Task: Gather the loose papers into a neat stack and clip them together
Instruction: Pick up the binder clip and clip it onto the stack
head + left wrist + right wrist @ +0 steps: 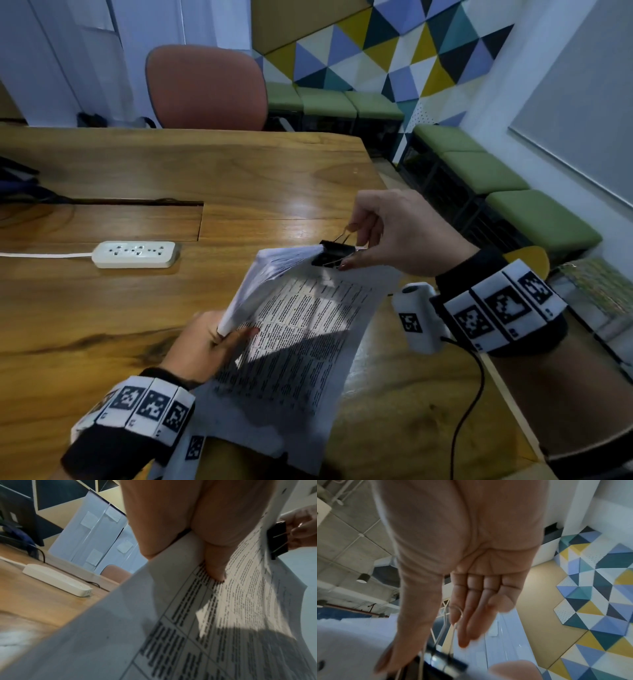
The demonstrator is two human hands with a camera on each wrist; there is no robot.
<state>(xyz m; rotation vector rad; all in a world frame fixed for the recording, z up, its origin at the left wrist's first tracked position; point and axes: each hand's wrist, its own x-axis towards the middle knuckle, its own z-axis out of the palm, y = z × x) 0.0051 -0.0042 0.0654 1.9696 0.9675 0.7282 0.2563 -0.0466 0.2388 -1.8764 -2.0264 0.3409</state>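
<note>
A stack of printed papers (301, 342) is held tilted above the wooden table (239, 178). My left hand (227, 337) grips its left edge, thumb on top, where the upper sheets curl up and fan apart. A black binder clip (334, 254) sits on the stack's far corner, and my right hand (349, 246) pinches its wire handles between thumb and fingers. The left wrist view shows my left hand (185, 561) on the papers (231, 608), with the binder clip (278, 540) at their right edge. In the right wrist view my right hand (423, 657) holds the binder clip (441, 662).
A white power strip (135, 254) with its cord lies on the table to the left, beside a cable slot. An orange chair (205, 89) stands behind the table. Green benches (513, 209) line the right wall. Dark items sit at the table's far left edge.
</note>
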